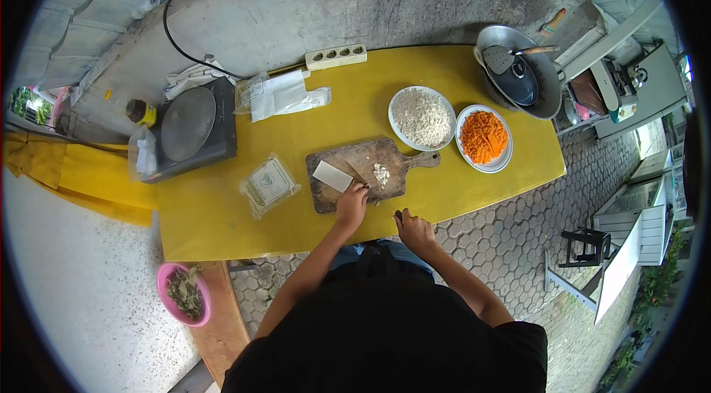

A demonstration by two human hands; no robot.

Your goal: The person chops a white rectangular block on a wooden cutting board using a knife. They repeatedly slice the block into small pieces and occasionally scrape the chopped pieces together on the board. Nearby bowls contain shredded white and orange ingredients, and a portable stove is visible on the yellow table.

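Note:
My left hand (352, 205) rests on the near edge of a worn wooden cutting board (328, 201), its curled fingertips beside a pale rectangular food block (333, 176); whether they grip a piece is unclear. Small chopped pale bits (381, 175) lie on the board's right half. Just off its near right corner, my right hand (415, 231) is closed around the black handle of a knife (398, 215), whose thin blade is hard to make out. Left of the board lies a clear plastic package (270, 185) with a printed label.
Behind the board stand a plate of white shreds (422, 117) and a plate of orange shreds (484, 137). A wok (547, 90) holds a lid and skimmer. A stove (226, 129), white bags (283, 96) and a power strip (336, 57) sit on the yellow table (211, 232).

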